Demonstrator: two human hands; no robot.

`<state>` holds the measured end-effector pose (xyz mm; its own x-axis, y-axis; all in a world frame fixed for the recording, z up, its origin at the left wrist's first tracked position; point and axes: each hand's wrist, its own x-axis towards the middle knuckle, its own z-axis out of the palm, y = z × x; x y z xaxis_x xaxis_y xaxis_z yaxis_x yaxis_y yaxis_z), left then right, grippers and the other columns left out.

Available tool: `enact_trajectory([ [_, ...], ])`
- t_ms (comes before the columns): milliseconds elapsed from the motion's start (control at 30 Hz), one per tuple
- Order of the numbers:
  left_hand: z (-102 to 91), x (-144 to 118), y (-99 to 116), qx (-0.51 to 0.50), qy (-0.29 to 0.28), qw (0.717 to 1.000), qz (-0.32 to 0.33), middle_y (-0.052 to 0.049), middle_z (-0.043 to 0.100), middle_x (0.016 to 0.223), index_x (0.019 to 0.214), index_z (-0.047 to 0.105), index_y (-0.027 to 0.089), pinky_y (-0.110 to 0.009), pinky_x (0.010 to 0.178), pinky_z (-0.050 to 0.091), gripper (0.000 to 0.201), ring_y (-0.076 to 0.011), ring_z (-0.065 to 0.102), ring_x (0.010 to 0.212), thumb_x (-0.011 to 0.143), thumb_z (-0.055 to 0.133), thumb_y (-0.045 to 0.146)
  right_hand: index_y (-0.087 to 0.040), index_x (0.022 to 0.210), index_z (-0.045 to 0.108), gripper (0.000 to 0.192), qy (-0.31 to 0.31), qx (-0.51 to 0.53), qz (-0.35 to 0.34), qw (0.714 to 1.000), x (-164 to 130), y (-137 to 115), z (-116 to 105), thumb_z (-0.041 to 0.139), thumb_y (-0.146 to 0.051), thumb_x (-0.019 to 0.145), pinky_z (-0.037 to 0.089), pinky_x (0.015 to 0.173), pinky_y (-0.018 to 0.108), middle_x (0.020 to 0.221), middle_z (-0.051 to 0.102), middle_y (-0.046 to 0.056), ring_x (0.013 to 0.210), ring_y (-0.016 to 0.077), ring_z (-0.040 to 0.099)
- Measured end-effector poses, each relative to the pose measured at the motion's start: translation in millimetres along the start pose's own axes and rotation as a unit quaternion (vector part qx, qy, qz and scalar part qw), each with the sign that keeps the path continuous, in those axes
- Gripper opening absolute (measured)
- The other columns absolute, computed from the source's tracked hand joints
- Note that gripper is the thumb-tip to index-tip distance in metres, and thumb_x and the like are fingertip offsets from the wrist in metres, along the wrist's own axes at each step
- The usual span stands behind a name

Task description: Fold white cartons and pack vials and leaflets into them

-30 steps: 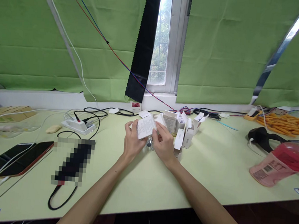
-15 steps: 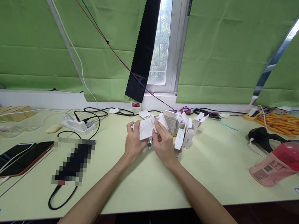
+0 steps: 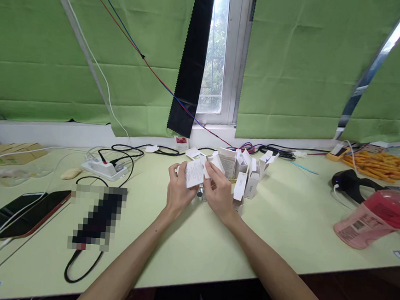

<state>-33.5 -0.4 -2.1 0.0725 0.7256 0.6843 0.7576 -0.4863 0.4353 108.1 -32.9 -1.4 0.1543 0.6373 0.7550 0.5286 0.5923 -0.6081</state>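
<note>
I hold a small printed leaflet (image 3: pixel 194 173) between both hands just above the table (image 3: pixel 283 230): my left hand (image 3: pixel 177 190) pinches its left edge, my right hand (image 3: pixel 218 193) grips its right side. A small metal part (image 3: pixel 200 192) sits below it, open white boxes (image 3: pixel 243 172) just behind.

We find the scene evenly lit by daylight — its source the window (image 3: pixel 216 54), which is overexposed to near white. Shadows on the table (image 3: pixel 283 230) are faint. Straight edges bow toward the frame margins — wide-angle distortion. Focus is sharp centrally; one patch left of centre is pixelated.
</note>
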Motion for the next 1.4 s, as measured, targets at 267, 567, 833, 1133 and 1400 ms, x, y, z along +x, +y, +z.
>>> enact_trajectory([
  [267, 0.8, 0.6, -1.5, 0.007, -0.003, 1.0, -0.003, -0.016, 0.043, 0.131, 0.138, 0.041, 0.02, -0.035, 0.061, 0.056, 0.075, -0.0261, 0.066, 0.09, 0.07, 0.072, 0.023, -0.021, 0.14, 0.06, 0.05, -0.004, 0.001, 0.004, 1.0, 0.8, 1.0, -0.1, 0.049, -0.012, 0.092, 0.057, 0.102, 0.037, 0.145, 0.058, 0.009, 0.131, 0.0234, 0.059],
  [567, 2.1, 0.6, -1.9, -0.01, 0.006, 1.0, 0.006, -0.016, 0.044, 0.13, 0.138, 0.042, 0.021, -0.035, 0.061, 0.055, 0.075, -0.0265, 0.066, 0.09, 0.069, 0.073, 0.024, -0.019, 0.139, 0.059, 0.052, 0.008, 0.016, -0.016, 1.0, 1.4, -5.8, -0.2, 0.048, -0.009, 0.09, 0.058, 0.1, 0.032, 0.147, 0.056, 0.008, 0.132, 0.0204, 0.058],
  [833, 3.1, 0.2, -2.7, -0.015, 0.006, 1.0, 0.003, -0.015, 0.044, 0.13, 0.137, 0.042, 0.021, -0.036, 0.063, 0.056, 0.075, -0.0273, 0.066, 0.093, 0.069, 0.072, 0.022, -0.019, 0.141, 0.057, 0.054, -0.002, 0.012, -0.019, 1.0, 2.1, -7.3, -2.3, 0.048, -0.008, 0.09, 0.059, 0.098, 0.03, 0.145, 0.057, 0.009, 0.132, 0.021, 0.059],
  [1133, 2.3, -0.1, -3.0, -0.01, 0.002, 1.0, 0.001, -0.017, 0.043, 0.131, 0.138, 0.041, 0.02, -0.037, 0.064, 0.057, 0.074, -0.0277, 0.065, 0.094, 0.07, 0.071, 0.023, -0.021, 0.146, 0.052, 0.055, -0.021, 0.006, -0.006, 1.0, -0.1, -6.5, -0.4, 0.046, -0.012, 0.093, 0.056, 0.102, 0.031, 0.15, 0.053, 0.006, 0.135, 0.02, 0.055],
  [1400, 3.2, 0.4, -6.1, -0.009, 0.006, 1.0, 0.002, -0.017, 0.042, 0.132, 0.139, 0.04, 0.018, -0.04, 0.071, 0.058, 0.074, -0.0317, 0.061, 0.107, 0.071, 0.07, 0.023, -0.025, 0.155, 0.038, 0.059, -0.063, -0.019, -0.017, 0.998, 1.3, -6.7, -1.1, 0.049, -0.019, 0.096, 0.056, 0.102, 0.032, 0.155, 0.047, 0.004, 0.137, 0.0212, 0.053],
])
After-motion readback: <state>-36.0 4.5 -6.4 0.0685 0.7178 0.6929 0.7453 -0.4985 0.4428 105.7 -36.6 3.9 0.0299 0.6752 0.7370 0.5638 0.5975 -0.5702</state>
